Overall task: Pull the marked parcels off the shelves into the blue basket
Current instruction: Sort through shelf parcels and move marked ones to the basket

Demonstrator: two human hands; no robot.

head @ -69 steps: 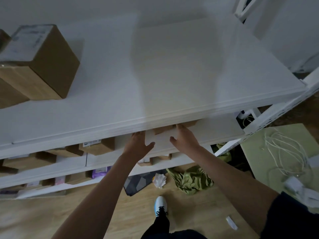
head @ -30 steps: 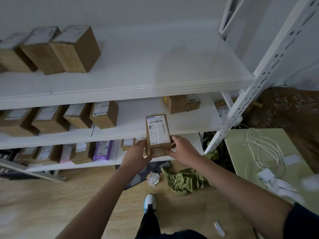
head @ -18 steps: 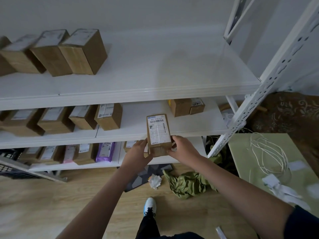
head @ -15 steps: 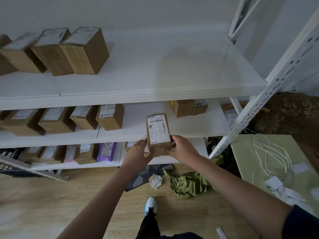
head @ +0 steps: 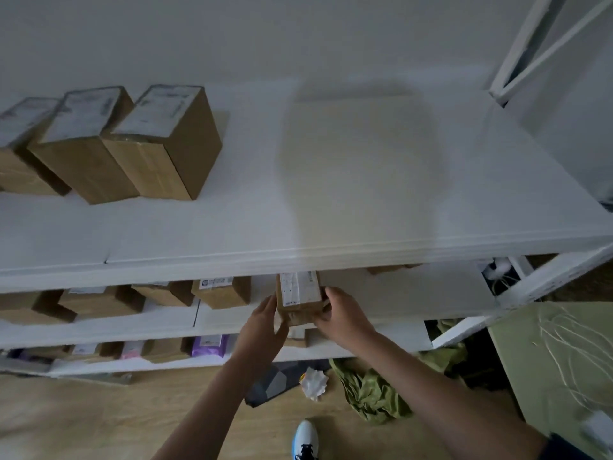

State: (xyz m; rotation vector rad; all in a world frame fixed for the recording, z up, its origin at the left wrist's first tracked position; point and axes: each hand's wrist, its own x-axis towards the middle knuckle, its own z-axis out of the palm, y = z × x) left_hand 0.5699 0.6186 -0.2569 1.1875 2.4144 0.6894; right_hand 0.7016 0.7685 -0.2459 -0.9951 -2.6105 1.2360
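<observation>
Cardboard parcel (head: 299, 302) held between both hands at middle shelf (head: 414, 293) front edge, far end tucked beneath top shelf (head: 331, 250) lip. Left hand (head: 262, 327) pressed flat against parcel's left side, fingers fairly straight; right hand (head: 345, 315) curled round right side and near corner. Label face (head: 298, 287) up. Long axis running front-to-back across middle shelf, near end toward person, far end toward wall; far end partly hidden by top shelf.

Risks, judged from this view only:
- Far end catching on top shelf lip if lifted before drawn clear; cause: little clearance above parcel.
- Slip from left side; cause: palm pressure only there, no wrap of fingers.
- Nudge of neighbouring box (head: 222, 292) just left of parcel if swung leftward on withdrawal.
- Blue basket not seen in view; drop-off direction not determinable.
- Marking on label too blurred to read.
</observation>
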